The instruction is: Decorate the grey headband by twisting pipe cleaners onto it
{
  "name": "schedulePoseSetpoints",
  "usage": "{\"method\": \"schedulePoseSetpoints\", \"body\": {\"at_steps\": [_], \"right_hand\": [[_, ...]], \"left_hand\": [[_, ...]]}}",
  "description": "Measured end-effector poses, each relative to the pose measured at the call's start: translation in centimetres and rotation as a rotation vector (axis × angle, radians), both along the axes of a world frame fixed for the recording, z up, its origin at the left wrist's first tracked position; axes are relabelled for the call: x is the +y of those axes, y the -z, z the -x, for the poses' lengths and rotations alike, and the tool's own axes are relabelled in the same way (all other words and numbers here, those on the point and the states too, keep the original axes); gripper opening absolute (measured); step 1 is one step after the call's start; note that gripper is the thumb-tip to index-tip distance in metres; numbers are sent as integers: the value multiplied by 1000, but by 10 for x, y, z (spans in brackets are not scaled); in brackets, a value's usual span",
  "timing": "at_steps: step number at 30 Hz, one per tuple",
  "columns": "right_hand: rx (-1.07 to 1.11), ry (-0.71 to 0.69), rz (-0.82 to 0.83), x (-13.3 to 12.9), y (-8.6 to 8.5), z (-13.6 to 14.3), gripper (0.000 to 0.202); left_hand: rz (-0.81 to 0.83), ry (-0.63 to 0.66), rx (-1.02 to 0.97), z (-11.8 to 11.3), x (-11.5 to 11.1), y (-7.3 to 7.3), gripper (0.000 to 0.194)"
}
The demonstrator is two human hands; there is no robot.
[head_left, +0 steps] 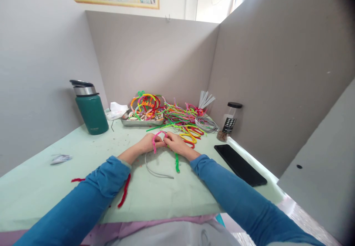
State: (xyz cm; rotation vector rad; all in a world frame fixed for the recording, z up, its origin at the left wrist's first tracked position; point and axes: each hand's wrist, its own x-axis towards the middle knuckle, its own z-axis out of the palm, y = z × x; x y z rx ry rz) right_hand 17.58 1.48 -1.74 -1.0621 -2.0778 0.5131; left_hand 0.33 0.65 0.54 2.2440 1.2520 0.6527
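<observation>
Both hands meet over the middle of the table, fingers pinched close together. My left hand (148, 143) is closed on a pink pipe cleaner (154, 144), which arches over to the other hand with one end hanging down. My right hand (176, 143) pinches the far side of the same piece; its fingertips are partly hidden. A green pipe cleaner (177, 163) sticks out below my right hand, and whether it joins the pink one I cannot tell. Under the hands a thin grey wire (158, 175) curves toward the table. Red pipe cleaner pieces (124, 191) lie by my left forearm.
Behind the hands are a metal tray (142, 123) with bent pipe-cleaner shapes, a colourful pipe-cleaner heap (180, 113) and a grey wire coil (206, 124). A green bottle (92, 113) stands left; a clear jar (229, 123) and black phone (240, 164) are right. Grey partitions (152, 53) enclose the table.
</observation>
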Motion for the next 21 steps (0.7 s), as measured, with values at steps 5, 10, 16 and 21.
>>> {"method": "schedulePoseSetpoints", "body": {"at_steps": [5, 10, 16, 21], "right_hand": [[2, -10, -1, -2, -1, 0, 19], [-8, -30, 2, -5, -5, -1, 24], [7, -69, 39, -5, -5, -3, 24], [25, -106, 53, -6, -5, -4, 25]], "left_hand": [[24, -8, -18, -1, -1, -1, 35], [38, -36, -21, -1, 1, -1, 34], [47, -73, -23, 0, 3, 2, 35], [47, -90, -32, 0, 3, 2, 36]]}}
